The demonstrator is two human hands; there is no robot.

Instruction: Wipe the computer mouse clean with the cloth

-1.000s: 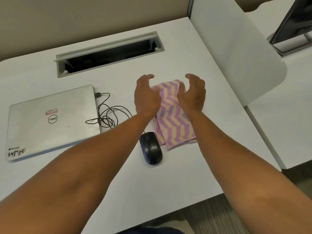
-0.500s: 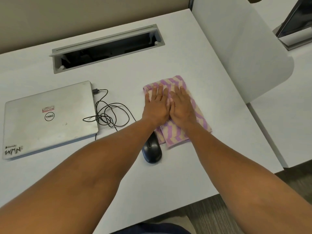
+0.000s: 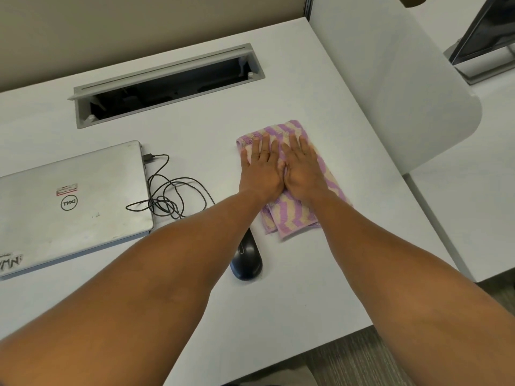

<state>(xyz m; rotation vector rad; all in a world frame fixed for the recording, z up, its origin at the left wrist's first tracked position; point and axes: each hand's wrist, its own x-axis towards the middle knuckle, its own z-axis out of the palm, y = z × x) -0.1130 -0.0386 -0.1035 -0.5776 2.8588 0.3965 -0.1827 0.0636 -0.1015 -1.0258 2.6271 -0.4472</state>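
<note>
Head view looks down on a white desk (image 3: 292,302) where both hands lie flat, side by side and touching, on a folded purple-and-cream striped terry cloth (image 3: 289,215). The left hand (image 3: 260,169) and the right hand (image 3: 302,168) are spread open with fingers straight, palms pressing down on the cloth; neither grips anything. The black corded computer mouse (image 3: 246,260) sits on the desk nearer the person than the hands, just beside the near left corner of the cloth, untouched and partly under the left forearm. Its thin black cable (image 3: 172,196) coils to the left of the hands and runs to a closed silver laptop (image 3: 72,201) further left.

From here the wiping has not begun, so the cloth must be gathered first. Lifting it carelessly could let the folds fall open and leave a loose, clumsy pad. The left forearm passes right over the mouse, so drawing the arm back could knock it or drag it. Pulling the mouse toward the cloth may tug the tangled cable and shift the laptop's plug.

The mouse's front end and where the cable joins it are hidden by the forearm. The cloth's middle lies under the palms, so its fold count is unclear. Dirt on the mouse cannot be made out.
</note>
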